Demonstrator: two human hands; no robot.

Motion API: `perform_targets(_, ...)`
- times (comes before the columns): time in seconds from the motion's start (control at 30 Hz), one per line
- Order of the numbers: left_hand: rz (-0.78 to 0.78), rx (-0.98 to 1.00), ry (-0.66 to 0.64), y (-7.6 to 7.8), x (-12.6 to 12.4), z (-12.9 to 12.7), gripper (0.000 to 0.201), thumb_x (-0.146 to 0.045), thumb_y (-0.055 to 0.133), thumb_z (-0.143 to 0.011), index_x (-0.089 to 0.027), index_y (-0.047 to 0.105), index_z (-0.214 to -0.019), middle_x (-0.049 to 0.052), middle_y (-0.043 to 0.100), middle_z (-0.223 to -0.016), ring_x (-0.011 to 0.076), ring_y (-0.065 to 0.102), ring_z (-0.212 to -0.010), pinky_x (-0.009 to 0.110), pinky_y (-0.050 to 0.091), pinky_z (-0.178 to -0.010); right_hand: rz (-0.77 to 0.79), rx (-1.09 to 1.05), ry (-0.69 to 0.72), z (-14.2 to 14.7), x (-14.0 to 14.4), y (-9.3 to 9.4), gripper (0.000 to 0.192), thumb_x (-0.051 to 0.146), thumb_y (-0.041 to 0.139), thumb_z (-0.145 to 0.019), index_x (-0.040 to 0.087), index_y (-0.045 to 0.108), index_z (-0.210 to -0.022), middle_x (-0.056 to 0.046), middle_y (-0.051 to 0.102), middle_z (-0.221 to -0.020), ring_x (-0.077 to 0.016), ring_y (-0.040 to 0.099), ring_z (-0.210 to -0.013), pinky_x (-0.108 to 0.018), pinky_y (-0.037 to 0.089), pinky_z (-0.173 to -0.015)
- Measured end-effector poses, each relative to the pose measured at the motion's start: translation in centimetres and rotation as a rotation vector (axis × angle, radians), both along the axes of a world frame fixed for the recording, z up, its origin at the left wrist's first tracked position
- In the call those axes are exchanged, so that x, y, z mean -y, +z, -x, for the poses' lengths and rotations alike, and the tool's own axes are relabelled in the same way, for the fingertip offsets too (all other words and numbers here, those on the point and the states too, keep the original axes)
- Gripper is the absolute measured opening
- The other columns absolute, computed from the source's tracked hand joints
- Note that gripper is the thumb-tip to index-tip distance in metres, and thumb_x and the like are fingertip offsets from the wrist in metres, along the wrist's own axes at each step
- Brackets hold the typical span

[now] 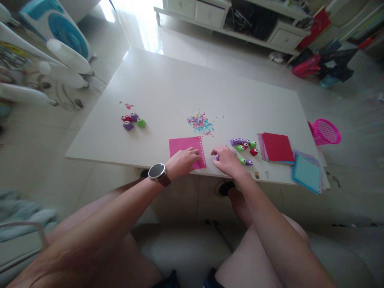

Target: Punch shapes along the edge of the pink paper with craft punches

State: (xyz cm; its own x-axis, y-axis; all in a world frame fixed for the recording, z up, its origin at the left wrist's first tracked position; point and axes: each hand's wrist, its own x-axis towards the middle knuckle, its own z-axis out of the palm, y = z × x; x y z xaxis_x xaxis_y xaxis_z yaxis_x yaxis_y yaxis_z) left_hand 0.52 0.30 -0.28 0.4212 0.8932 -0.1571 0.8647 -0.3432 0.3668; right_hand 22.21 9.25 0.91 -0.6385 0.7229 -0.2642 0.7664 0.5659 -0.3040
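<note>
A pink sheet of paper [183,145] with small holes punched along its right edge lies at the front of the white table. My left hand [184,161], a watch on its wrist, rests on this sheet with its fingers laid out over the paper. To the right of the sheet, my right hand [226,159] has its fingers curled round a small purple paper punch [217,158], mostly hidden by them. Several purple, green and red paper punches [240,148] stand close beside that hand. Beyond the sheet is a pile of tiny coloured paper cut-outs [201,123].
More punches [134,121] and red paper bits [129,106] lie at the left of the table [168,88]. At the right are a red paper stack [277,147] and light blue punched sheets [307,172]. A pink basket [327,132] stands past the right edge.
</note>
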Motion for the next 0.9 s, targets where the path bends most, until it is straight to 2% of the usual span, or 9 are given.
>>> perform_targets(0.13, 0.004, -0.005, 0.009, 0.1, 0.2, -0.1, 0.020, -0.020, 0.078, -0.094, -0.021, 0.075, -0.114, 0.010, 0.074, -0.126, 0.0278, 0.066, -0.123, 0.034, 0.059, -0.086, 0.009, -0.022, 0.006, 0.4, -0.4, -0.2, 0.024, 0.010, 0.062, -0.091, 0.018, 0.074, -0.110, -0.013, 0.078, -0.121, -0.0277, 0.067, -0.121, -0.039, 0.048, -0.110)
perform_targets(0.23, 0.001, -0.009, 0.026, 0.3, 0.3, -0.3, 0.023, -0.019, 0.079, -0.093, -0.021, 0.076, -0.116, 0.011, 0.074, -0.127, 0.0282, 0.067, -0.122, 0.035, 0.061, -0.086, 0.075, -0.104, -0.028, 1.5, -1.0, -0.8, 0.027, 0.007, 0.060, -0.091, 0.017, 0.073, -0.113, -0.013, 0.079, -0.121, -0.0241, 0.071, -0.114, -0.035, 0.051, -0.106)
perform_targets(0.33, 0.005, -0.012, 0.041, 0.5, 0.5, -0.4, 0.026, -0.014, 0.075, -0.092, -0.021, 0.076, -0.117, 0.011, 0.074, -0.128, 0.0287, 0.066, -0.122, 0.036, 0.062, -0.086, 0.141, -0.190, -0.129, 3.2, -1.9, -1.6, 0.031, 0.003, 0.056, -0.091, 0.016, 0.072, -0.115, -0.013, 0.079, -0.117, -0.0207, 0.073, -0.107, -0.031, 0.054, -0.100)
perform_targets(0.47, 0.033, -0.025, 0.060, 0.8, 0.8, -0.1, 0.026, -0.008, 0.069, -0.092, -0.020, 0.077, -0.114, 0.011, 0.075, -0.124, 0.0285, 0.068, -0.119, 0.036, 0.063, -0.086, 0.208, -0.292, -0.248, 5.4, -3.1, -2.8, 0.033, 0.001, 0.054, -0.087, 0.015, 0.070, -0.111, -0.012, 0.079, -0.114, -0.0187, 0.074, -0.105, -0.030, 0.055, -0.102)
perform_targets(0.63, 0.052, -0.015, 0.064, 1.4, 1.1, 0.5, 0.025, -0.005, 0.069, -0.092, -0.020, 0.076, -0.110, 0.010, 0.077, -0.123, 0.0274, 0.070, -0.120, 0.034, 0.062, -0.088, 0.211, -0.467, -0.418, 6.8, -4.2, -3.8, 0.045, 0.002, 0.052, -0.079, 0.016, 0.069, -0.119, -0.013, 0.078, -0.124, -0.0199, 0.074, -0.114, -0.035, 0.055, -0.109)
perform_targets(0.77, 0.060, 0.000, 0.056, 1.8, 1.2, 0.7, 0.026, -0.003, 0.065, -0.092, -0.018, 0.076, -0.109, 0.011, 0.077, -0.121, 0.0274, 0.071, -0.118, 0.036, 0.062, -0.088, 0.127, -0.565, -0.454, 6.1, -4.6, -3.5, 0.046, 0.004, 0.052, -0.079, 0.017, 0.070, -0.118, -0.014, 0.078, -0.127, -0.0221, 0.073, -0.120, -0.039, 0.054, -0.114)
perform_targets(0.9, 0.064, -0.012, 0.052, 2.0, 1.2, 0.5, 0.026, -0.003, 0.065, -0.092, -0.018, 0.076, -0.110, 0.011, 0.077, -0.121, 0.0280, 0.070, -0.120, 0.036, 0.062, -0.087, 0.082, -0.452, -0.370, 4.0, -4.3, -1.6, 0.031, 0.009, 0.055, -0.085, 0.018, 0.072, -0.109, -0.011, 0.080, -0.113, -0.0221, 0.075, -0.105, -0.039, 0.058, -0.104)
